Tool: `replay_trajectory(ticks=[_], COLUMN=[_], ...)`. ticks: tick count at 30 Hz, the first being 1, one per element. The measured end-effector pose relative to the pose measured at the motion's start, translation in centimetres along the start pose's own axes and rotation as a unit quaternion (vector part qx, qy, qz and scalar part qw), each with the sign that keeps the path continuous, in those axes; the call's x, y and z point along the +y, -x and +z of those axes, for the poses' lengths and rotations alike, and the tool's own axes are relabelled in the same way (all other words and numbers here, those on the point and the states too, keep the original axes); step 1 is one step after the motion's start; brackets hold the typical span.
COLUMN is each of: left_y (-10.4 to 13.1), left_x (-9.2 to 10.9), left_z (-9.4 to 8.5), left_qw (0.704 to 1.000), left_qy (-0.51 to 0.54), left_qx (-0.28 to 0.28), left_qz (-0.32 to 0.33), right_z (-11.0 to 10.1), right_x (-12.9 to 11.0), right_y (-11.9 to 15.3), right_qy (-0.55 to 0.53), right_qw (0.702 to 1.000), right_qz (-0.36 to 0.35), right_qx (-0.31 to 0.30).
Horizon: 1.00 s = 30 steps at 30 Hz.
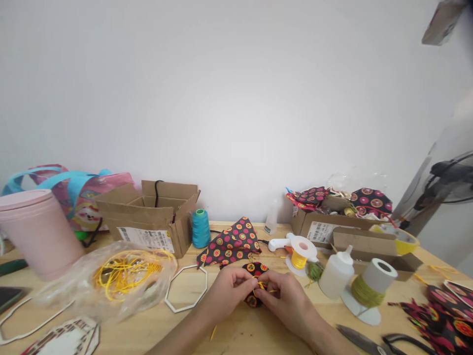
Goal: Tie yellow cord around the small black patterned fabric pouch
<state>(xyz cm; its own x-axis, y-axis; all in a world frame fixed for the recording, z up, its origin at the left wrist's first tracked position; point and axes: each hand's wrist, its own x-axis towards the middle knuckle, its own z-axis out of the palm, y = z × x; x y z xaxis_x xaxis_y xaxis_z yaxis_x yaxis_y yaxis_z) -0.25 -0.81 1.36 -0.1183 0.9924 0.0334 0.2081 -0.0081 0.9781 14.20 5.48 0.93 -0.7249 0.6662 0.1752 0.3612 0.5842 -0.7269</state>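
Both hands — left hand (226, 288), right hand (286, 296) — are pinching a yellow cord (261, 285) against the small patterned fabric piece (254, 270) low on the surface (240, 335); the thin cord is likely slipping free if the pinch loosens.

Pink tub (39, 231) far left of my table (236, 330). Open cardboard box (150, 217) behind, teal thread cone (201, 228) just beside it. White glue bottle (336, 273) and scissors (384, 342) to my right.
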Motion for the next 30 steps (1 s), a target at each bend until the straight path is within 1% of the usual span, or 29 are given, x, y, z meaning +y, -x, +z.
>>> replay_trajectory(ticks=[8,17,20,24,30], left_y=[0.06,-0.01,0.00,0.11,0.13], left_x=[0.52,0.52,0.44,0.50,0.33], left_z=[0.05,0.08,0.06,0.05,0.13], left_qw=[1.000,0.999,0.999,0.999,0.999], left_qy=[0.017,0.030,0.035,0.038,0.035], left_qx=[0.021,0.026,0.021,0.018,0.010], left_qz=[-0.011,-0.005,-0.009,-0.016,-0.020], right_z=[-0.04,0.18,0.03,-0.13,0.05], right_x=[0.08,0.05,-0.12,-0.27,0.01], right_y=[-0.16,0.17,0.21,0.23,0.17], right_qy=[-0.001,0.015,0.012,0.022,0.035], right_qw=[1.000,0.999,0.999,0.999,0.999], right_qz=[0.002,-0.030,-0.036,-0.040,-0.037], right_qx=[0.022,0.005,-0.007,-0.006,-0.013])
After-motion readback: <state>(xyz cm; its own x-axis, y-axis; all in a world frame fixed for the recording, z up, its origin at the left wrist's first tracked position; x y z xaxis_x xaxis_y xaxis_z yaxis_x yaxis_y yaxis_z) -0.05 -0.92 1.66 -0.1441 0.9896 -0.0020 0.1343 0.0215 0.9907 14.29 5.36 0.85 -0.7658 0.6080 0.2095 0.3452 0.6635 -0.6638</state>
